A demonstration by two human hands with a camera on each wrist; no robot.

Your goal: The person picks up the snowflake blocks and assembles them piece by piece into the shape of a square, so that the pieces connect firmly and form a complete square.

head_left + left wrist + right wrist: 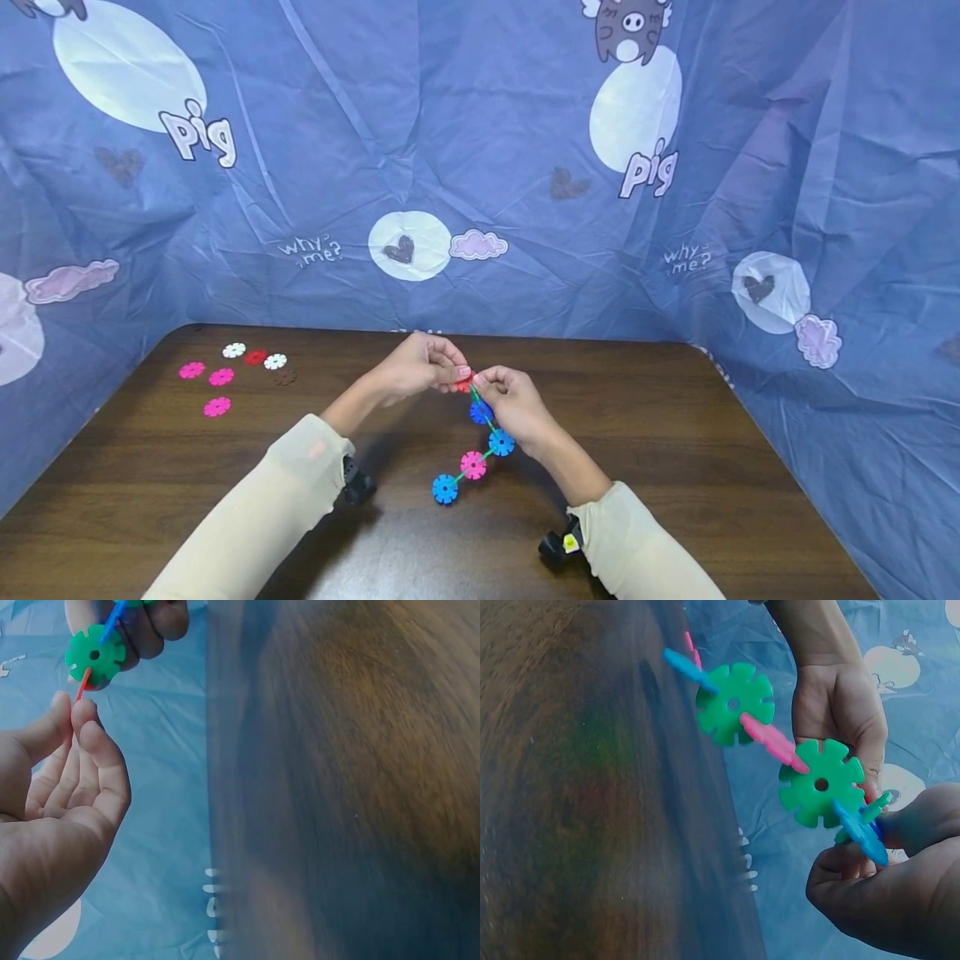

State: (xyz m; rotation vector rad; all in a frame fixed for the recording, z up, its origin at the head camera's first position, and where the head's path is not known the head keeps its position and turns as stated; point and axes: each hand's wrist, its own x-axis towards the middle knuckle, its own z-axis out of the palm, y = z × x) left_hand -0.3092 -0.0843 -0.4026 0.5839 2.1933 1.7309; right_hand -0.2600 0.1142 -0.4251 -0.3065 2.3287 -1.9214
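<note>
I have the left hand point(420, 365) pinching a red disc point(463, 386) between thumb and fingertip; in the left wrist view that disc stands edge-on, slotted into a green disc point(95, 655). The right hand point(517, 404) has its thumb and fingers closed on the upper end of the chain point(771, 741) of notched discs, just beside the red piece; I cannot tell exactly which disc they grip there.

From the hands, the chain runs toward my head camera above the middle of the table point(637, 467): a dark blue disc point(481, 412), a light blue disc point(502, 442), a pink disc point(473, 465) and another light blue disc point(445, 489) at the near end, with green discs set crosswise between them. I cannot tell whether that near end touches the wood.

Well apart, at the far left of the table, I count 7 loose discs: 2 white discs point(234, 350), 1 loose red disc point(256, 357), 3 loose pink discs point(221, 377) and 1 brown disc point(285, 377). Pale sleeves point(255, 508) cover the forearms, and blue cloth point(480, 150) printed with pigs, hearts and clouds hangs around the table.
</note>
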